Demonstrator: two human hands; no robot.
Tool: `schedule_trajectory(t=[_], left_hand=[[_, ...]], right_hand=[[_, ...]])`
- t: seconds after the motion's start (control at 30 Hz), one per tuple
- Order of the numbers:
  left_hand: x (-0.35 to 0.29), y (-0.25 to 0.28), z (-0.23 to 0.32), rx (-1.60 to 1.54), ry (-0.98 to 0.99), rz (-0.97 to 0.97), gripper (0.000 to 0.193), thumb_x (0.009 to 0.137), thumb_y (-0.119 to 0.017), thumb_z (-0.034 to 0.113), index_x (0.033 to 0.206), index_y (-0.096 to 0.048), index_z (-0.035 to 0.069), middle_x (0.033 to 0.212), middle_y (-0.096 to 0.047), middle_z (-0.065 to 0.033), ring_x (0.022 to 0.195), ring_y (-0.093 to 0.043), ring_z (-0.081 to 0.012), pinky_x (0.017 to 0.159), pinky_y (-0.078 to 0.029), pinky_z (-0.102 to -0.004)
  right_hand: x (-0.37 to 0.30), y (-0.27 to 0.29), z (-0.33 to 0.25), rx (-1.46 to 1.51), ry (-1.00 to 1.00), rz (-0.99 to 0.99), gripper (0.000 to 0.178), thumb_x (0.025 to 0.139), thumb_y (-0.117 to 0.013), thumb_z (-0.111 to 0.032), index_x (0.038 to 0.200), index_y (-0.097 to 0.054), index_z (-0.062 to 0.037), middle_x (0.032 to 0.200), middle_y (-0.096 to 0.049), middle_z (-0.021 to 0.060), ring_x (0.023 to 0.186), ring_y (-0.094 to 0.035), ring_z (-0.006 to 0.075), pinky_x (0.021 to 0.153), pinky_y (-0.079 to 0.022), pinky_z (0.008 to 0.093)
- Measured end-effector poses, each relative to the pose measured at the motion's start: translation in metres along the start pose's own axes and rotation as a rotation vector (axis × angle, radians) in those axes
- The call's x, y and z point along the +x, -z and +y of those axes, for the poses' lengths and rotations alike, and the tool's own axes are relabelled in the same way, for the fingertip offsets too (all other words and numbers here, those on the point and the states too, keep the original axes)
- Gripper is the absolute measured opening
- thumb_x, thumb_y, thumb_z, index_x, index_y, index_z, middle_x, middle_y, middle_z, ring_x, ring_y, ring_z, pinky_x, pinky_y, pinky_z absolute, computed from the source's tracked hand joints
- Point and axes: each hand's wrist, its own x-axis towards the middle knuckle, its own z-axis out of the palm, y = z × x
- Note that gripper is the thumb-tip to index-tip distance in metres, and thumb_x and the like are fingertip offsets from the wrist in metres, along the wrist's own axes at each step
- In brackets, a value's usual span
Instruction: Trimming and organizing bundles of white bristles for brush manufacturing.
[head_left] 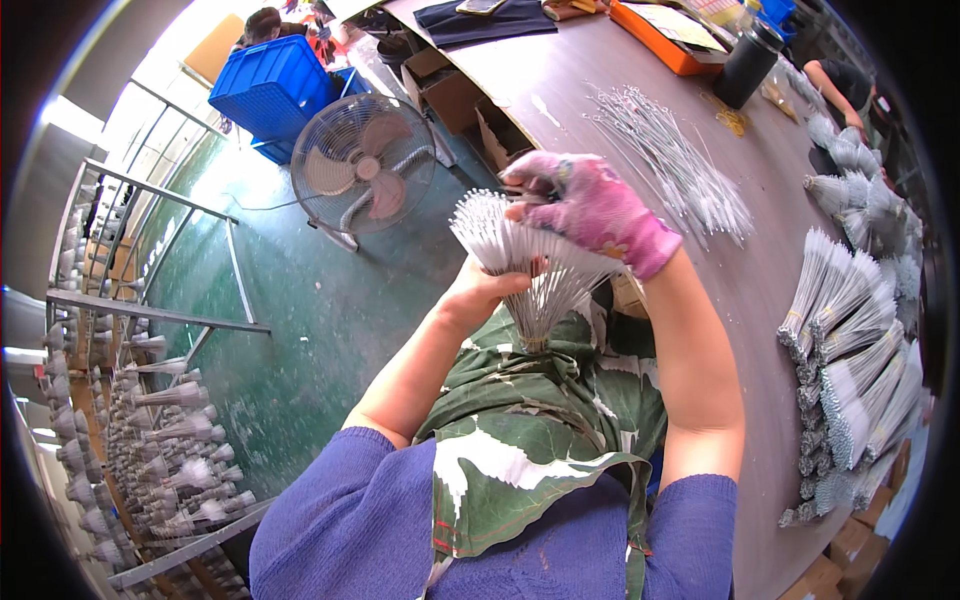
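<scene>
A fan-shaped bundle of thin wire brushes with white bristles (490, 232) stands upright over my lap, spread wide at the top and narrowing to bare wire stems below. My left hand (482, 292), bare, is wrapped round its near left side with the thumb across the front. My right hand (595, 205), in a pink patterned glove with dark fingertips, is curled over the top of the bundle. Its bent fingers touch the bristle tips; whatever they pinch there is too small to make out. A green and white apron (530, 430) covers my lap under the bundle.
Loose wire brushes (675, 165) lie on the table (720, 290) to my right, with stacked brush bundles (850, 340) along its far side. Beyond are a black bottle (750, 65) and an orange tray (655, 45). A floor fan (365, 165), blue crates (270, 90) and a metal rack (160, 310) stand left.
</scene>
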Motion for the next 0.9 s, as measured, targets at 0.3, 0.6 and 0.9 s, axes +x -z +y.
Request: schedule_trajectory(t=[0.3,0.6,0.9], left_hand=[[0.004,0.019,-0.006,0.031,-0.004,0.071,0.047,0.071,-0.074,0.009,0.113,-0.054,0.002,0.1,-0.062,-0.0066,0.093,-0.059,-0.0179,0.085,-0.047,-0.0324],[0.005,-0.003,-0.003,0.045,-0.071,0.194,0.034,0.074,-0.069,0.0,0.106,-0.059,0.003,0.097,-0.063,-0.0047,0.092,-0.059,-0.0152,0.083,-0.047,-0.031],[0.001,0.003,-0.006,-0.006,-0.078,0.195,0.032,0.074,-0.069,-0.003,0.104,-0.06,0.003,0.092,-0.064,-0.0036,0.086,-0.061,-0.0143,0.081,-0.047,-0.0291]], right_hand=[[-0.011,0.01,0.021,0.303,-0.121,-0.124,0.027,0.084,-0.055,0.003,0.109,-0.061,0.0011,0.097,-0.064,0.0045,0.088,-0.057,0.0075,0.082,-0.047,0.0233],[-0.015,0.009,0.015,0.417,-0.062,-0.091,0.026,0.086,-0.059,-0.003,0.111,-0.06,0.0,0.098,-0.064,0.003,0.091,-0.057,0.0082,0.085,-0.046,0.0242],[-0.016,0.006,0.016,0.55,-0.046,-0.074,0.026,0.087,-0.061,-0.006,0.112,-0.06,0.0001,0.099,-0.064,0.0041,0.092,-0.057,0.0082,0.085,-0.046,0.0244]])
